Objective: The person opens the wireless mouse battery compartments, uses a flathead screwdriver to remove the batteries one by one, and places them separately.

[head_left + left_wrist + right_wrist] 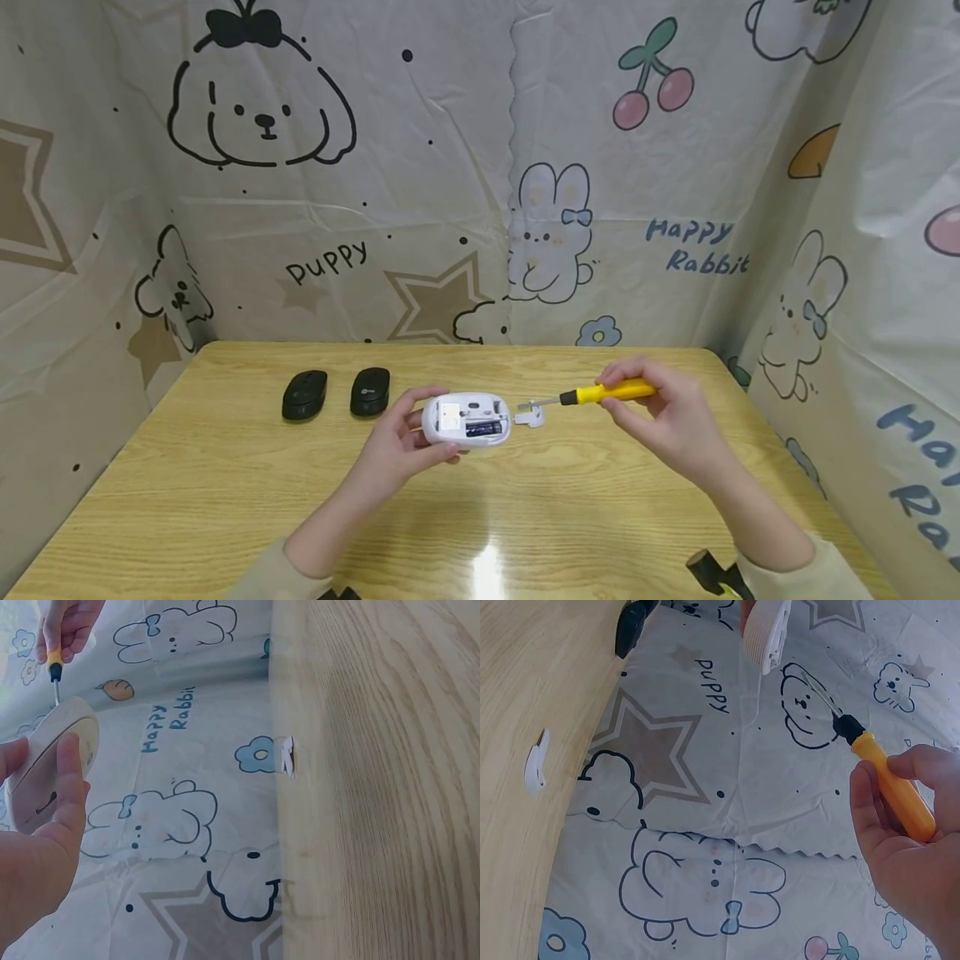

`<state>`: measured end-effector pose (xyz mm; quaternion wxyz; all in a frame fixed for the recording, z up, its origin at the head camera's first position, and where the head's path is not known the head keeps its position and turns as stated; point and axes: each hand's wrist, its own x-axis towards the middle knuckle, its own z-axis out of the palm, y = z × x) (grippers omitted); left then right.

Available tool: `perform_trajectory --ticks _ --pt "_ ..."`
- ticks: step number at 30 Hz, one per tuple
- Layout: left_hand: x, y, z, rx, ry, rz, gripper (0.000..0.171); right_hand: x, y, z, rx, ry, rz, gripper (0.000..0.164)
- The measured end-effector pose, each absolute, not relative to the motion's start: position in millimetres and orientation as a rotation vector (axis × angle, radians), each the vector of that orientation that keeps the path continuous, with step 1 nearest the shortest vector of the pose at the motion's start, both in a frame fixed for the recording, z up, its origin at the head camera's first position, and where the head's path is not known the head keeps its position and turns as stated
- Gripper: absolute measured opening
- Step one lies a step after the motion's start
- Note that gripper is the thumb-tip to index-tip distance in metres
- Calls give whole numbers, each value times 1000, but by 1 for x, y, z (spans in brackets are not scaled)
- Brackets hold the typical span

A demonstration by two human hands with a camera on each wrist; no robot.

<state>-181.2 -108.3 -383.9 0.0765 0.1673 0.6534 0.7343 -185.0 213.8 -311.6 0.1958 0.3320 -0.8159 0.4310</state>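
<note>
My left hand (pixel 401 442) grips a white computer mouse (pixel 450 423) by its left end, its underside turned up. A dark battery (pixel 483 428) shows in its uncovered compartment. My right hand (pixel 667 412) holds a screwdriver (pixel 611 392) by its yellow handle, the metal shaft pointing left toward the mouse. In the right wrist view the screwdriver's shaft (pixel 821 691) stands apart from the mouse (pixel 769 637). A small white cover piece (pixel 534 417) lies on the table; it also shows in the left wrist view as a white sliver (pixel 288 756).
Two black mice (pixel 304 395) (pixel 371 391) sit at the back left of the wooden table (pixel 570 517). Printed cloth (pixel 435 167) hangs behind the table and along both sides. A dark strap with a wrist camera (pixel 716 575) sits at the right sleeve.
</note>
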Motion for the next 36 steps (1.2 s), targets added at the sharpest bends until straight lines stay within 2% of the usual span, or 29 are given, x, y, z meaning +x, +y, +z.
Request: perform_trajectory --ticks 24,36 --pt "-177 -102 -379 415 2056 2149 68 -183 196 -323 986 -2325 1157 34" --pt "-177 -101 -381 410 2117 2115 67 -181 189 -319 1032 -2350 727 33"
